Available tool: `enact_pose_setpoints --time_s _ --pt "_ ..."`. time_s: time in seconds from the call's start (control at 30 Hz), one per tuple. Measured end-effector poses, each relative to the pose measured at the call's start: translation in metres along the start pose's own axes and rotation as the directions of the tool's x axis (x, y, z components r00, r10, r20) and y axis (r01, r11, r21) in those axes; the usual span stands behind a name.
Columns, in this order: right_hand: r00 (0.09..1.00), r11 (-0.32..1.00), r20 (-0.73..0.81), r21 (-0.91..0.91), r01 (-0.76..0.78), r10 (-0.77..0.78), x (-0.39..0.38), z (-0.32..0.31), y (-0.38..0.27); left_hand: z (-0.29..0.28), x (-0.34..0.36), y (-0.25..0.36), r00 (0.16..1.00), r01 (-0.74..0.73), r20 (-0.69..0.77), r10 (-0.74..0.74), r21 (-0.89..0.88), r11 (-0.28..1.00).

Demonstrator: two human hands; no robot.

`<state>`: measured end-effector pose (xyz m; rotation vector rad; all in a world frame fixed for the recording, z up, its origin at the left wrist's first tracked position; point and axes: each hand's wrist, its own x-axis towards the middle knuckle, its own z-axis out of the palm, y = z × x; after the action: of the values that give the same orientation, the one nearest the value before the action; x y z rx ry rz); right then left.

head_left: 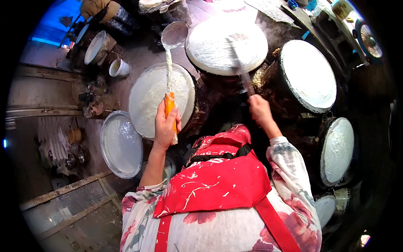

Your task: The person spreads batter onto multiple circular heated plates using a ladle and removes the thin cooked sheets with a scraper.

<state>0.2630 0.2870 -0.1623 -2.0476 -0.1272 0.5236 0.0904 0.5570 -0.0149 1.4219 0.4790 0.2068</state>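
Note:
My left hand (166, 122) is closed around the orange grip of a long-handled ladle (175, 34). White batter coats its shaft, and its metal bowl is raised beyond a wide round vessel of white batter (145, 98). In my right hand (260, 110) is a long thin spatula (239, 69), smeared by motion. Its blade passes over a large round white surface (210, 46) straight ahead, which has a brownish patch near its far side. Whether the blade touches that surface I cannot tell.
Another round white-topped drum (307, 75) stands to the right, with a smaller one (338, 151) nearer me. A basin of white liquid (121, 145) sits at left, and a white bucket (120, 68) beyond it. A fan (369, 41) is at far right. A person (107, 12) bends at far left.

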Motion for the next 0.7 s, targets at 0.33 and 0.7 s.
enact_pose_setpoints --time_s 0.33,0.7 --pt "0.998 0.994 0.066 -0.103 0.019 -0.012 0.018 -0.040 0.006 0.025 0.016 0.005 0.991 0.124 0.061 -0.121 -0.056 0.991" --pt "0.961 0.886 0.190 -0.383 0.260 -0.200 0.048 -0.065 0.002 0.042 0.029 0.006 0.977 0.208 0.036 -0.208 -0.003 0.978"
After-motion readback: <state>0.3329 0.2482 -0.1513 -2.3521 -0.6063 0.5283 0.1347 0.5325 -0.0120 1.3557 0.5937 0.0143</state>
